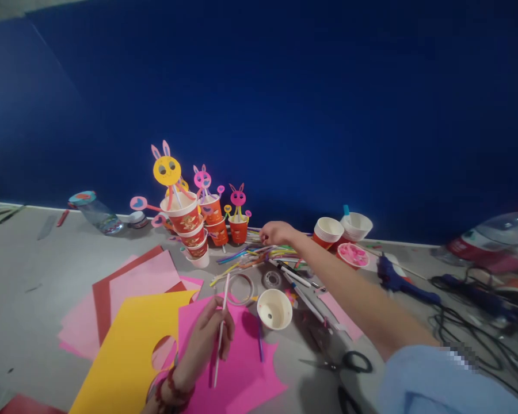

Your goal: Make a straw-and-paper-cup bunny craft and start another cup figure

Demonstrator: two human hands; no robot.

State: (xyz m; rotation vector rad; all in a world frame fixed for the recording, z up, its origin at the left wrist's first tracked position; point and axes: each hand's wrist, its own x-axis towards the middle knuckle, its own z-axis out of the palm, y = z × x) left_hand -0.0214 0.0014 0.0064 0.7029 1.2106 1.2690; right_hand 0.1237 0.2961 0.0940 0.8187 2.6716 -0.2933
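Note:
My left hand point(213, 328) is closed around a thin, pale pink straw-like stick point(217, 362) above a bright pink paper sheet point(250, 374). At the back, my right hand point(278, 233) reaches over a pile of thin coloured sticks point(246, 259), its fingers curled together. Whatever those fingers hold, if anything, is hidden. Between the hands stands a white paper cup point(275, 309) with a small dark spot inside. A roll of clear tape point(242, 289) lies behind the left hand, and a purple stick point(260, 342) rests on the pink sheet.
Rabbit-faced paper cups point(185, 215) stand by the blue wall point(259, 103). Yellow paper point(125, 339) lies at left. Black scissors point(336, 363), a blue glue gun point(406, 284), cables and a large bottle point(496, 241) are at right. Stacked cups point(328, 230) stand behind my right forearm.

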